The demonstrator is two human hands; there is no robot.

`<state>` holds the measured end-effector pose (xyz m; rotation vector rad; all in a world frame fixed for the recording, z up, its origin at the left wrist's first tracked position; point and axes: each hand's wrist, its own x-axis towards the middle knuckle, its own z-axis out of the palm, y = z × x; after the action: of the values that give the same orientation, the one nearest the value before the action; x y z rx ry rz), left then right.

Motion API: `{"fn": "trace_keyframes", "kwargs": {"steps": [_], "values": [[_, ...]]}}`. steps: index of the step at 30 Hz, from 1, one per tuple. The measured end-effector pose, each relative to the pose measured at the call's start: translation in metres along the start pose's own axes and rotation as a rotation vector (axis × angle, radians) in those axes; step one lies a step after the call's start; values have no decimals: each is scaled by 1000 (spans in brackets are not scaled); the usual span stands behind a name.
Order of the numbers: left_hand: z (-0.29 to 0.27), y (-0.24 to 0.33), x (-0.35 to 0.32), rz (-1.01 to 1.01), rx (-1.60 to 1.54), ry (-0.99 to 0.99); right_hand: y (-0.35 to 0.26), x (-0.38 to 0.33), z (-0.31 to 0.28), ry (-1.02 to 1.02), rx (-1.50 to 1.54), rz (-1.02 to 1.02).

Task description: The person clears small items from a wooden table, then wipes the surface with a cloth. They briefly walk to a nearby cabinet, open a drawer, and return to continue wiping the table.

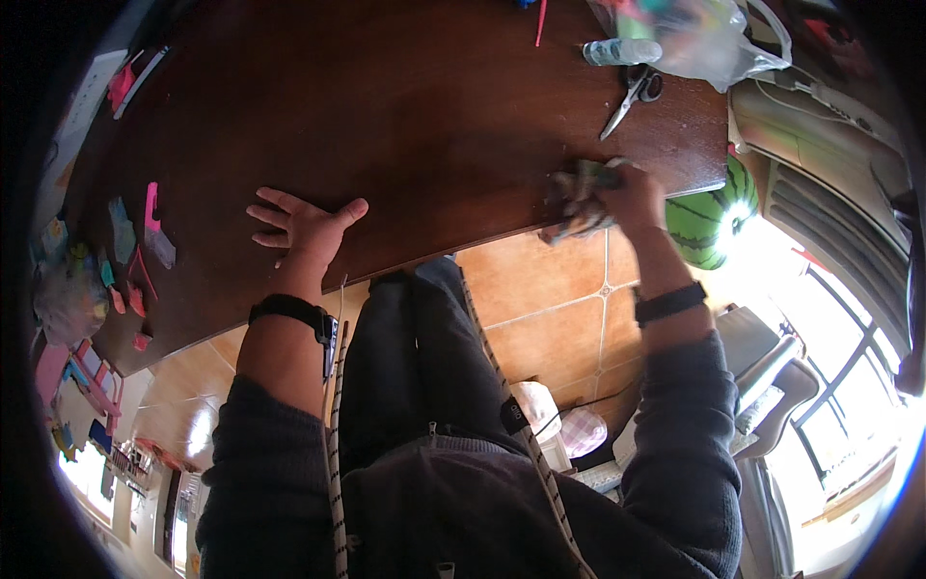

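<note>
My left hand (307,224) lies spread on the dark brown tabletop (405,125), close to its near edge, with nothing in it. Over at the right part of that edge, my right hand (637,198) is closed on a crumpled, multicoloured cloth (582,198), which is smeared by motion. The cloth rests on the table and partly hangs past the edge. Beyond the right hand lie black-handled scissors (632,99), their blades pointing toward me. A clear bottle (622,51) is on its side just behind them.
Filled plastic bags stand at the far right (714,43) and far left (72,304). Pink and clear plastic pieces (154,227) lie on the table's left side. A green striped watermelon-like ball (709,217) is beside the right corner. Tiled floor (540,280) shows below the edge.
</note>
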<state>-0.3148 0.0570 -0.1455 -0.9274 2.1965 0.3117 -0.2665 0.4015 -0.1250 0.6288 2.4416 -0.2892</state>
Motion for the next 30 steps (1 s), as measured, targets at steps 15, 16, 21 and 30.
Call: {"fn": "trace_keyframes", "kwargs": {"steps": [15,16,21,30], "values": [[-1,2,-2,-13,-49,-7,22,0,26,9,123,-234],[-1,1,-2,-5,-47,-1,25,2,24,48,90,-200],[-2,0,-3,9,-85,-2,19,-3,21,112,264,51],[-1,-1,0,13,-70,1,10,-9,25,116,248,58]]}}
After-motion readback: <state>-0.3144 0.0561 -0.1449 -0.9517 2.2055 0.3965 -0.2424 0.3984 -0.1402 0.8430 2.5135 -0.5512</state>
